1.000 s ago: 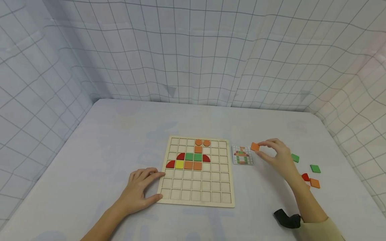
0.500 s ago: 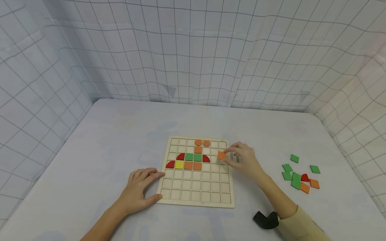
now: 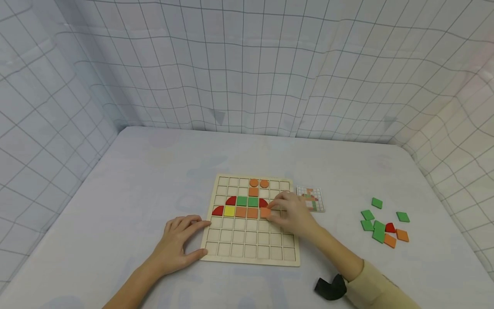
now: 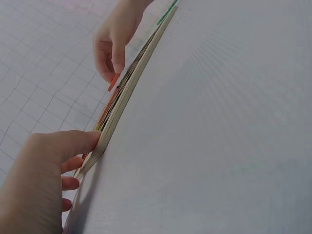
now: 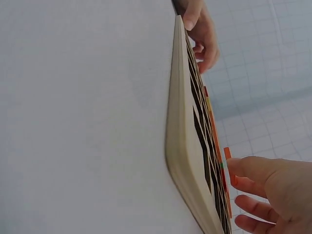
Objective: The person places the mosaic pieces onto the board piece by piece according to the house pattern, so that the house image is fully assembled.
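My right hand (image 3: 295, 214) pinches an orange square tile (image 3: 265, 213) between thumb and fingertips. It is close over the wooden grid board (image 3: 251, 261), at the cell right of two orange squares. In the right wrist view the tile (image 5: 227, 153) stands slightly off the board's surface. My left hand (image 3: 179, 246) rests at the board's left edge, thumb and index fingertip touching the rim. On the board lie a yellow square (image 3: 229, 211), two green squares (image 3: 247, 201), red quarter-round pieces (image 3: 218, 210), an orange square (image 3: 253, 192) and two orange discs (image 3: 259, 183).
A small pattern card (image 3: 317, 201) lies just right of the board, partly behind my right hand. Farther right is a loose group of green tiles (image 3: 379, 235), orange tiles (image 3: 402, 235) and a red piece (image 3: 390, 227). A black band (image 3: 331, 288) shows by the right sleeve.
My right hand has carried the orange tile left, from beside the pattern card to over the board. The loose tiles and card have come into fuller view. My left hand has stayed put.
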{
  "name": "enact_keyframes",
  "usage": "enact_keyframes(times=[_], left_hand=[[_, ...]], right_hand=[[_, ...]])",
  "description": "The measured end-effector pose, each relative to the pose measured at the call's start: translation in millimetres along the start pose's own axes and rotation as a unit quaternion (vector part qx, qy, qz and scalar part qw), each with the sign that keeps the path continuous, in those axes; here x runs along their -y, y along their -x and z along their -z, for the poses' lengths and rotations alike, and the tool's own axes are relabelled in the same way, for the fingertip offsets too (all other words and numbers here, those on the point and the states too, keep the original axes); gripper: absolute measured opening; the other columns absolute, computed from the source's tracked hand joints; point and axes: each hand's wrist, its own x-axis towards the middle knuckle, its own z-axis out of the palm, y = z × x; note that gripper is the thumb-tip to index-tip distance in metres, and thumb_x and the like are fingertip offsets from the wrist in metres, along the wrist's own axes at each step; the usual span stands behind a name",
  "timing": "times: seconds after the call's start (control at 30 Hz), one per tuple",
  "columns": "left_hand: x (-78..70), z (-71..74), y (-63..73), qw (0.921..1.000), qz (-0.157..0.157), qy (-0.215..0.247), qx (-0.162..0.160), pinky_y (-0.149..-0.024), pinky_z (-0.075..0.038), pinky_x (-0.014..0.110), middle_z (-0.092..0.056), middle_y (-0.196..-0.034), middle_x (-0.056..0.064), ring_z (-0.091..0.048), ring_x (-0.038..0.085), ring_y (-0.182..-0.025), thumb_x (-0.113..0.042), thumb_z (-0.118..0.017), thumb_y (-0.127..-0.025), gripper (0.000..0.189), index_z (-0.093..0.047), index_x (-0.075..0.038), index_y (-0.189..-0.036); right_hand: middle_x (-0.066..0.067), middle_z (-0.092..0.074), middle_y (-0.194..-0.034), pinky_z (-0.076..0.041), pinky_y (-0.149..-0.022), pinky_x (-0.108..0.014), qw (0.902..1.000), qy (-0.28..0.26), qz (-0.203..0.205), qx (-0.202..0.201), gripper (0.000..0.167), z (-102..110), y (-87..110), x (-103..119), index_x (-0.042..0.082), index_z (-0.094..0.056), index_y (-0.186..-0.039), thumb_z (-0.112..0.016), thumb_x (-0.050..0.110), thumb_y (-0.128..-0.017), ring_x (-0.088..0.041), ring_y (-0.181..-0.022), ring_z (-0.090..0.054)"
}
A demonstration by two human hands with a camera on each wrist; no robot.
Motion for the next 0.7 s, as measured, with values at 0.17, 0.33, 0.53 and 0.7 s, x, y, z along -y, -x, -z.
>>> enact_keyframes(times=[0.17,0.33,0.53,0.7], left_hand=[[-0.1,0.2,0.1,1.0000,0.002,0.000,0.001,-0.088,-0.022,0.044,-0.050,-0.114,-0.001,-0.039,0.020,-0.106,-0.037,-0.074,-0.067,0.057,-0.058,-0.020,-0.119],[-0.2,0.2,0.1,1.0000,0.002,0.000,0.001,-0.088,-0.022,0.044,-0.050,-0.114,-0.001,-0.039,0.020,-0.105,-0.037,-0.074,-0.067,0.057,-0.058,-0.020,-0.119],[-0.2,-0.1,0.1,1.0000,0.001,-0.001,0.000,-0.088,-0.022,0.044,-0.050,-0.114,-0.001,-0.039,0.020,-0.105,-0.037,-0.074,-0.067,0.057,-0.058,-0.020,-0.118],[0.3,-0.3,0.2,1.0000,-0.001,-0.001,-0.001,-0.088,-0.022,0.044,-0.050,-0.114,-0.002,-0.039,0.019,-0.105,-0.037,-0.074,-0.066,0.057,-0.058,-0.020,-0.118]], right_hand=[[0.002,-0.057,-0.095,-0.035,-0.082,-0.047,0.9998,0.014,-0.010,0.010,0.018,-3.0,0.2,2.1,0.017,-0.069,-0.089,-0.076,0.021,-0.073,-0.018,-0.093,-0.051],[0.002,-0.057,-0.095,-0.036,-0.081,-0.045,0.9995,0.022,-0.016,0.012,0.018,-5.0,0.4,1.5,0.017,-0.069,-0.089,-0.076,0.021,-0.073,-0.018,-0.093,-0.051],[0.003,-0.057,-0.095,-0.036,-0.081,-0.044,0.9996,0.020,-0.013,0.011,0.020,-6.8,0.0,1.7,0.016,-0.070,-0.091,-0.076,0.021,-0.073,-0.017,-0.091,-0.051],[0.003,-0.058,-0.095,-0.035,-0.080,-0.043,0.9996,0.021,-0.014,0.011,0.022,-6.9,0.1,2.8,0.015,-0.070,-0.092,-0.076,0.020,-0.072,-0.017,-0.091,-0.051]])
